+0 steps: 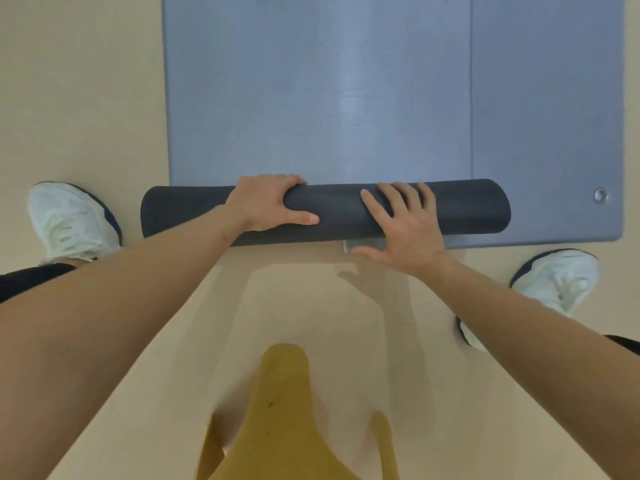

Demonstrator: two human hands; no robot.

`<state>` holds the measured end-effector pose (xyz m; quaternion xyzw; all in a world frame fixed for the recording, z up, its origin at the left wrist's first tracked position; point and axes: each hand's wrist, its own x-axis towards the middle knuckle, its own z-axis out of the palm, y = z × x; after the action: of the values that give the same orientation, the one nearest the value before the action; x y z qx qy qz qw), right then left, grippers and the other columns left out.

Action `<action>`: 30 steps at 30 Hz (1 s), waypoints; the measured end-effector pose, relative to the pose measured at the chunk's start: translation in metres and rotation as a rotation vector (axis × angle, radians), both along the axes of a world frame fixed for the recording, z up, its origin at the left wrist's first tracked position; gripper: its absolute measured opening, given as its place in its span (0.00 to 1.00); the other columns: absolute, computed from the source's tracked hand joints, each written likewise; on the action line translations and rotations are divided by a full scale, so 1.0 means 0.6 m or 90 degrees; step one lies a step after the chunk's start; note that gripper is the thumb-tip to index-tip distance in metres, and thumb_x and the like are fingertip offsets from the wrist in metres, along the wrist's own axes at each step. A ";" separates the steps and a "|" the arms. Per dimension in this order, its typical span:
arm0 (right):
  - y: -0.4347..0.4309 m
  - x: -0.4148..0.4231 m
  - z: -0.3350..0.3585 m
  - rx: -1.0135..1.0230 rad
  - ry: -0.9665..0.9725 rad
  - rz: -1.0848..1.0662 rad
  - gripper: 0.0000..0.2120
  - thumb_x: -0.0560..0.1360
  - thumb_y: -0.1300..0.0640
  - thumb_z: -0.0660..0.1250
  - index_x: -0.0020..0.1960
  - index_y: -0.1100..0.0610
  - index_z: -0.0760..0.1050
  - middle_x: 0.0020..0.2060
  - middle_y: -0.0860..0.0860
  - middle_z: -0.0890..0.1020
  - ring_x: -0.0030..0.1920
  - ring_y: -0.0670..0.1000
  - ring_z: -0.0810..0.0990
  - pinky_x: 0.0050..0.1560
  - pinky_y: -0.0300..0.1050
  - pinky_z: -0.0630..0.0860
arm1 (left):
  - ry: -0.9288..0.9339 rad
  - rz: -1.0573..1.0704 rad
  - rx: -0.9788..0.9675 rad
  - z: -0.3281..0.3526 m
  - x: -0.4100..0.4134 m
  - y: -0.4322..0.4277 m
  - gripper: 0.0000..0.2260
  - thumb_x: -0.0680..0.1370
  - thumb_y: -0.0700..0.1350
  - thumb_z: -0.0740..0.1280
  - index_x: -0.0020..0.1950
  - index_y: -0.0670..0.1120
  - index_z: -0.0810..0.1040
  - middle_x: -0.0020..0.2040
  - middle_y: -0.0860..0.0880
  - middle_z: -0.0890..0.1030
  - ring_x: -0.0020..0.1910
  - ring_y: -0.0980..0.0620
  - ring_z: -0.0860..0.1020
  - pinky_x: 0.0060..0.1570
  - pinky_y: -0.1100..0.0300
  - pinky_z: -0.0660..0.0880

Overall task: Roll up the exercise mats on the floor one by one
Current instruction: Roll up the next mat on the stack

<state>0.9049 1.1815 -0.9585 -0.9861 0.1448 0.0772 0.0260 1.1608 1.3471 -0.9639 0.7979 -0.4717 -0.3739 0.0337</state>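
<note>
Dark roll (346, 213) mid-frame, only few turns thick. Left hand (270, 202) wrapped over roll, gripping. Right hand (405, 226) flat on top, fingers spread, pressing. Most of grey-blue mat (311, 98) lies unrolled toward top of frame. Second mat (547, 98) upper right, untouched. Early going, I'd say.

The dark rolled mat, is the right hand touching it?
Touching. The head view shows the right hand with straight fingers lying across the top of the dark rolled mat, no gap between them.
</note>
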 end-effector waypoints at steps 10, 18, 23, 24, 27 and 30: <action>-0.075 0.075 0.005 0.018 0.113 0.020 0.45 0.71 0.19 0.50 0.76 0.49 0.62 0.63 0.56 0.77 0.59 0.61 0.76 0.63 0.59 0.71 | -0.217 -0.014 -0.280 0.025 0.002 -0.003 0.32 0.75 0.69 0.63 0.68 0.48 0.78 0.62 0.48 0.81 0.60 0.43 0.77 0.57 0.47 0.72; -0.172 0.183 0.016 0.253 0.263 -0.050 0.38 0.70 0.20 0.57 0.72 0.41 0.67 0.56 0.49 0.76 0.60 0.56 0.75 0.53 0.52 0.69 | -0.369 -0.091 -0.221 0.009 -0.042 0.038 0.39 0.76 0.66 0.65 0.81 0.48 0.64 0.80 0.45 0.67 0.78 0.39 0.65 0.77 0.40 0.58; -0.170 0.197 0.014 0.069 0.212 -0.124 0.45 0.70 0.18 0.44 0.79 0.40 0.57 0.69 0.54 0.73 0.68 0.62 0.71 0.67 0.64 0.62 | -0.350 -0.105 -0.114 0.000 0.000 -0.003 0.50 0.71 0.74 0.65 0.85 0.50 0.51 0.84 0.48 0.56 0.82 0.42 0.55 0.80 0.39 0.48; -0.164 0.193 0.015 0.052 0.169 -0.131 0.44 0.71 0.18 0.44 0.79 0.41 0.58 0.68 0.55 0.74 0.67 0.62 0.72 0.68 0.65 0.62 | -0.342 -0.107 -0.105 -0.001 0.012 -0.013 0.52 0.70 0.75 0.65 0.85 0.51 0.51 0.84 0.48 0.57 0.82 0.42 0.56 0.80 0.39 0.49; -0.154 0.170 0.011 0.041 0.094 -0.061 0.46 0.70 0.18 0.45 0.80 0.44 0.59 0.72 0.55 0.72 0.68 0.63 0.71 0.72 0.68 0.61 | -0.319 -0.115 -0.099 -0.009 0.045 -0.034 0.54 0.67 0.78 0.65 0.84 0.51 0.52 0.83 0.49 0.59 0.81 0.42 0.59 0.80 0.39 0.52; -0.159 0.140 0.000 0.005 0.068 0.001 0.49 0.68 0.18 0.51 0.81 0.46 0.58 0.74 0.58 0.69 0.71 0.65 0.68 0.74 0.72 0.57 | -0.282 -0.109 -0.098 -0.017 0.072 -0.053 0.55 0.65 0.82 0.60 0.84 0.53 0.52 0.82 0.50 0.61 0.80 0.43 0.61 0.79 0.40 0.53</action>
<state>0.9892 1.0862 -0.9583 -0.9806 0.1446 0.1302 0.0220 1.2041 1.3154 -0.9739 0.8127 -0.5603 -0.1543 -0.0418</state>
